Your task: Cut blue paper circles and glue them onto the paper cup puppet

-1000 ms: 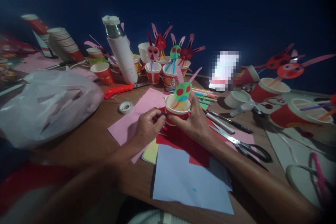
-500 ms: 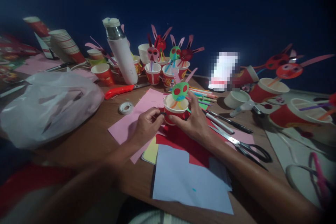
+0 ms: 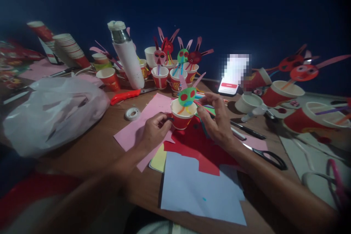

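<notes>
A red and white paper cup (image 3: 181, 119) stands in front of me, with a green paper face (image 3: 187, 97) with red eyes and pink ears rising from it. At the cup's left side my left hand (image 3: 156, 129) is closed in a pinch, and a small dark piece shows at its fingertips, too small to name. My right hand (image 3: 216, 117) is to the right of the cup, apart from it, fingers spread and holding nothing. Red paper (image 3: 192, 146) and pink paper (image 3: 137, 128) lie beneath and beside the cup.
Light blue paper (image 3: 200, 190) lies nearest me. Black-handled scissors (image 3: 270, 157) and pens are at the right; a tape roll (image 3: 132, 113), red cutter (image 3: 124, 96) and plastic bag (image 3: 57, 113) at the left. Decorated cups, a white flask (image 3: 127, 58) and a phone (image 3: 230, 86) stand behind.
My right hand has let go of the cup and moved to the right, its fingers now apart. My left hand has stayed at the cup's left side.
</notes>
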